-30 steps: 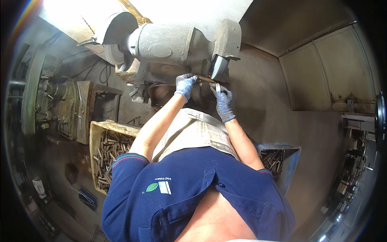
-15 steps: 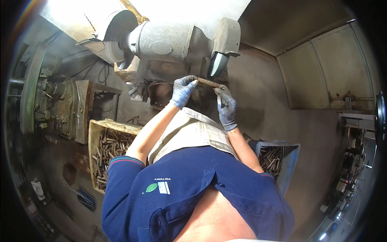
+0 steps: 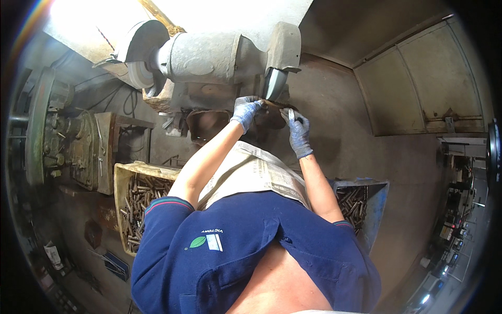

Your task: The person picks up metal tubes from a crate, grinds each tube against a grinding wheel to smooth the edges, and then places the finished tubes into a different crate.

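Observation:
Between my two gloved hands is a short, slim metal rod (image 3: 274, 104), pinched at its ends. My left hand (image 3: 246, 110) closes on the left end, and my right hand (image 3: 297, 131) grips the right end between thumb and fingers. Just above the rod hangs the grey wheel (image 3: 275, 83) of a bench grinder (image 3: 206, 55), under its metal guard. The rod lies right at the wheel's lower edge; whether they touch I cannot tell. Sheets of newsprint (image 3: 256, 165) cover my lap below the hands.
A yellowish bin (image 3: 121, 204) full of metal rods stands to my left, and a blue bin (image 3: 377, 206) with similar rods to my right. The grinder's second wheel (image 3: 140, 75) is at upper left. A green machine (image 3: 78, 144) stands far left; a metal panel (image 3: 418, 83) rises at right.
Both hands have brought the rod closer beneath the grinding wheel. My right hand has turned, and the rod's right end sits a little lower. The whole view has shifted slightly.

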